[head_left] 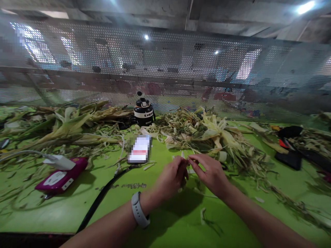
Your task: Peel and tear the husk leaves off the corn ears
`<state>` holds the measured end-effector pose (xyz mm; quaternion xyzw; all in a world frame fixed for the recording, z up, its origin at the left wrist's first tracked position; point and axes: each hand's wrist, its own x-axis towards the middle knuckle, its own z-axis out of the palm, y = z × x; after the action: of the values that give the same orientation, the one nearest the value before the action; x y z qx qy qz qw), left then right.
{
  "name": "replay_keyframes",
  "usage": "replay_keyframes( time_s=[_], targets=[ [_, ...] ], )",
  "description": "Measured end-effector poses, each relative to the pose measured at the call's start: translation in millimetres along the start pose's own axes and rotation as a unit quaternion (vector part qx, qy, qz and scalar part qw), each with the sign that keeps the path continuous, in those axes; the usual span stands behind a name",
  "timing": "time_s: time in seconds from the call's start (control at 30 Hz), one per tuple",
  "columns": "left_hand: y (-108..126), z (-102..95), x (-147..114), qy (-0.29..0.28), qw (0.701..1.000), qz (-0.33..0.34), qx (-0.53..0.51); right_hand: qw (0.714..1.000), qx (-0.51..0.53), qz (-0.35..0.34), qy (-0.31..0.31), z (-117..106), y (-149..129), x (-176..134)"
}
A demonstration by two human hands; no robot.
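Observation:
Over the middle of the green table (124, 210), my left hand (172, 177) is closed with its fingers curled inward, a grey band on its wrist. A narrow pale strip of corn husk (182, 155) pokes up from between its fingertips. My right hand (212, 174) meets it from the right, thumb and forefinger pinched together at the same strip. Much of the strip is hidden by the fingers. Just beyond the hands lies a heap of dry corn husks (219, 129), several torn into thin shreds. A small husk scrap (203, 216) rests on the table nearer to me.
A phone (140, 150) with a lit screen lies left of my hands, by a black strap (103, 191). Behind it stands a black bottle (143, 115). A purple power strip (62, 177) holds a white charger. More husks (67, 125) lie left. A perforated screen (165, 65) stands behind.

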<state>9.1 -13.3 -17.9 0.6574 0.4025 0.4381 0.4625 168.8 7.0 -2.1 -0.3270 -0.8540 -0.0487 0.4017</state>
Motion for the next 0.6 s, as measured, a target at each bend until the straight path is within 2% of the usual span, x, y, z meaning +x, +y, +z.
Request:
replay_keyframes(
  time_s=[0.2, 0.37, 0.47, 0.6],
  targets=[
    [-3.8, -1.9, -0.2, -0.002, 0.995, 0.042, 0.094, 0.999, -0.048, 0.005, -0.026, 1.4, 2.3, -0.7],
    [-7.2, -3.7, -0.1, -0.008, 0.985, 0.063, 0.16, 0.99, -0.134, -0.023, -0.029, 4.0, 0.8, -3.3],
    [-4.6, -4.1, -0.6, -0.02, 0.982, 0.068, 0.177, 0.98, -0.193, -0.055, -0.012, 5.6, -1.9, -4.1],
    [-3.7, -4.5, -1.4, -0.02, 0.981, 0.085, 0.174, 0.976, -0.206, -0.067, -0.016, 7.1, -1.9, -5.8]
  ],
)
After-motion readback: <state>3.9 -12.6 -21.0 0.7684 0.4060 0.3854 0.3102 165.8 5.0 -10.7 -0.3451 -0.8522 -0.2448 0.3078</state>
